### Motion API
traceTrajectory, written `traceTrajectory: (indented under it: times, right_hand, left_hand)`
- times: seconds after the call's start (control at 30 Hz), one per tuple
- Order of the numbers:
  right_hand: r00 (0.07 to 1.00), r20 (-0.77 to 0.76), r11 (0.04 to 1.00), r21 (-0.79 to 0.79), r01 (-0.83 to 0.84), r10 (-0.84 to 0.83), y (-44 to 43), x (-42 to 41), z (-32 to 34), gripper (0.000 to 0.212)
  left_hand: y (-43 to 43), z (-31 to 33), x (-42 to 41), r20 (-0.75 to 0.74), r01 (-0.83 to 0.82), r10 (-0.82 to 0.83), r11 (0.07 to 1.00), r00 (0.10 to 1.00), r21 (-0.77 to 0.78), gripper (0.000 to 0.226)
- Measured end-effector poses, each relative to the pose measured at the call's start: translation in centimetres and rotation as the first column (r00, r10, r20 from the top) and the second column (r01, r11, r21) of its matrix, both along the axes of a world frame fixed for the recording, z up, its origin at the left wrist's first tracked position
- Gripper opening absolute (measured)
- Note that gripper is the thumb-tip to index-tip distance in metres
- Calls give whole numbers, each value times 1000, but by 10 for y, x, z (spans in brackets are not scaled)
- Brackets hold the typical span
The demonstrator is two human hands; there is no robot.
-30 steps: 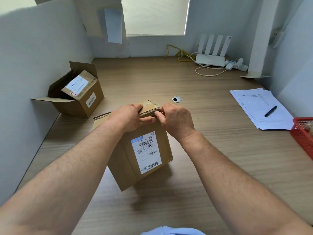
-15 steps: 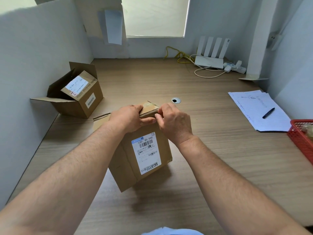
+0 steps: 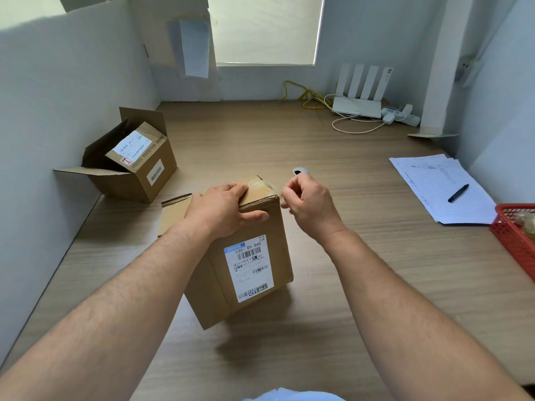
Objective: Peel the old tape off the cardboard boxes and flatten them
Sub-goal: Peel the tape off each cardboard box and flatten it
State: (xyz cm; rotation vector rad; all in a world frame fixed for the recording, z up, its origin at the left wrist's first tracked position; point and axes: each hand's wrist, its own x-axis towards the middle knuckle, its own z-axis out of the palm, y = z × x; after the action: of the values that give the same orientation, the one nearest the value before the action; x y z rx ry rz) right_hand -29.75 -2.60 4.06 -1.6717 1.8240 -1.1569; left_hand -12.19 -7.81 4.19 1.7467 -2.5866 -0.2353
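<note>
open box (image 3: 127, 160) left-rear | taped box (image 3: 246, 256) centre | papers (image 3: 443, 189) right

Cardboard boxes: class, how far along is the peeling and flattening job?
Done: nothing is flattened yet; the far box stands open. In hand: the left hand holds the near box while the right hand appears to pinch clear tape at its top corner. To do: finish peeling, then flatten both.

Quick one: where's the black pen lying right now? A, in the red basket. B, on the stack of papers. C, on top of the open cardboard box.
B: the black pen lies on the stack of papers, apart from the red basket.
</note>
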Motion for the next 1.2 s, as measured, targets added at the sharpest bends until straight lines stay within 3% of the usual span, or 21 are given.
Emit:
traceTrajectory:
  times: [0.07, 0.13, 0.3, 0.43, 0.6, 0.7, 0.87, 1.0, 1.13, 1.2]
  right_hand:
    - [973, 225, 996, 65, -61, 45, 5, -3, -5, 11]
    - [935, 346, 993, 64, -100, 72, 12, -6, -13, 13]
    - [972, 223, 997, 19, -78, 71, 19, -6, -23, 4]
    - [942, 332, 999, -2, -43, 41, 16, -9, -14, 9]
    - [915, 365, 974, 74, -215, 174, 14, -12, -5, 10]
    - [904, 379, 967, 74, -245, 200, 15, -15, -2, 19]
    - [853, 471, 947, 98, -305, 226, 17, -23, 0, 18]
    - [804, 571, 958, 101, -268, 164, 17, -30, 2, 17]
    - [877, 473, 978, 133, -160, 79, 9, -24, 5, 20]
    - [837, 547, 980, 168, -107, -2, 6, -23, 6, 21]
  left_hand:
    - [2, -2, 1, 11, 8, -8, 1000, 1000, -24, 94]
    - [2, -3, 2, 12, 9, -9, 1000, 1000, -28, 93]
    - [2, -2, -1, 6, 8, -8, 1000, 1000, -23, 95]
    - [9, -3, 3, 6, 21, -21, 999, 1000, -32, 108]
    - [16, -5, 3, 7, 29, -29, 998, 1000, -56, 113]
    - [19, -5, 3, 4, 30, -30, 998, 1000, -53, 108]
    - [31, -6, 6, 6, 57, -56, 996, 998, -64, 113]
    - [51, -11, 10, 34, 122, -120, 989, 992, -79, 111]
    - [66, -14, 11, -18, 104, -106, 991, 994, -79, 109]
    - [70, -14, 9, -34, 86, -89, 993, 995, -76, 105]
